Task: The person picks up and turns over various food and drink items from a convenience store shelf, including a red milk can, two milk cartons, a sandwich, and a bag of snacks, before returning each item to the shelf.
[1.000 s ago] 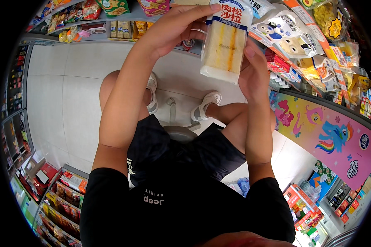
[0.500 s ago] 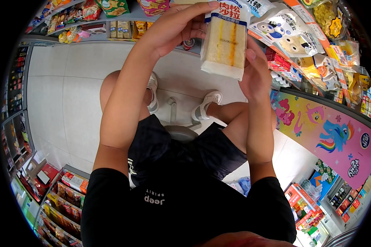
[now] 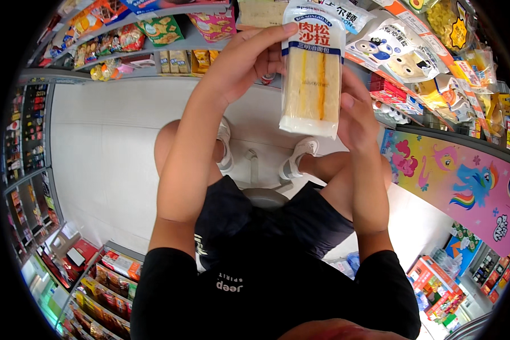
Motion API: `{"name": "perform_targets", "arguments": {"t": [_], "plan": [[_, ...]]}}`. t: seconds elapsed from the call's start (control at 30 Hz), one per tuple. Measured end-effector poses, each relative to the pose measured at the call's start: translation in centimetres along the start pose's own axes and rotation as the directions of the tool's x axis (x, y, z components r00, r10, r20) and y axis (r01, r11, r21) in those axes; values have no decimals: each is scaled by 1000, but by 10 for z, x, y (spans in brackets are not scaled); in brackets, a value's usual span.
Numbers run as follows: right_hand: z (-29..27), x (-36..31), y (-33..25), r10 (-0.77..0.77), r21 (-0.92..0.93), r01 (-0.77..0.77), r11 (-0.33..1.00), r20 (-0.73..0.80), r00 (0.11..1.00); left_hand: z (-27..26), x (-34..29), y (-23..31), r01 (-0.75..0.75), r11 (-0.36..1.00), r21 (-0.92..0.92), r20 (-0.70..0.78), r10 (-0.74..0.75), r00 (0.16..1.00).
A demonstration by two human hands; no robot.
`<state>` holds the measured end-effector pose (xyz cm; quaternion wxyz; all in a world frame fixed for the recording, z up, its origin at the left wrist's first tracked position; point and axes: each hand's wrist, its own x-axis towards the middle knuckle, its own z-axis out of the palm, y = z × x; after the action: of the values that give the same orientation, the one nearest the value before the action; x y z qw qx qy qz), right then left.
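Between my two hands, a packaged sandwich bread (image 3: 311, 85) stands upright in front of the shelves. Its clear wrapper has a blue and white top with red print, and shows pale bread with yellow and orange filling lines. My left hand (image 3: 255, 62) grips its left side near the top, thumb laid on the front. On its lower right side my right hand (image 3: 357, 113) is closed round the edge, with some fingers hidden behind the pack. Both arms are stretched forward over my knees.
Ahead, a grey shelf (image 3: 209, 42) carries snack bags, among them a green bag (image 3: 160, 29) and a pink bag (image 3: 212, 24). Slanted shelves at the right hold a white cow-pattern bag (image 3: 399, 51). Below them is a pink cartoon panel (image 3: 464, 181). A snack rack (image 3: 105, 289) stands at lower left.
The whole view has shifted, so the pack, arms and legs appear slightly lower and further right. Both hands still hold the sandwich bread, and its top shows more fully.
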<state>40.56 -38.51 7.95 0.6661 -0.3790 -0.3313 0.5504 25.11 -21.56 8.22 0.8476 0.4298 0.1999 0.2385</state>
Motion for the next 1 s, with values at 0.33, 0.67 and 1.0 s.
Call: {"name": "perform_targets", "arguments": {"t": [0.33,0.67,1.0], "plan": [[-1,-4,-1,42,114,-54,992,104,994,0,-9,3,-43,999,-31,114,47,992],[19,-3,-1,117,181,-148,972,174,978,-4,-10,2,-67,998,1,130,66,989],[6,2,3,-364,-411,314,856,-47,930,6,-3,-7,-259,960,103,236,229,944]]}}
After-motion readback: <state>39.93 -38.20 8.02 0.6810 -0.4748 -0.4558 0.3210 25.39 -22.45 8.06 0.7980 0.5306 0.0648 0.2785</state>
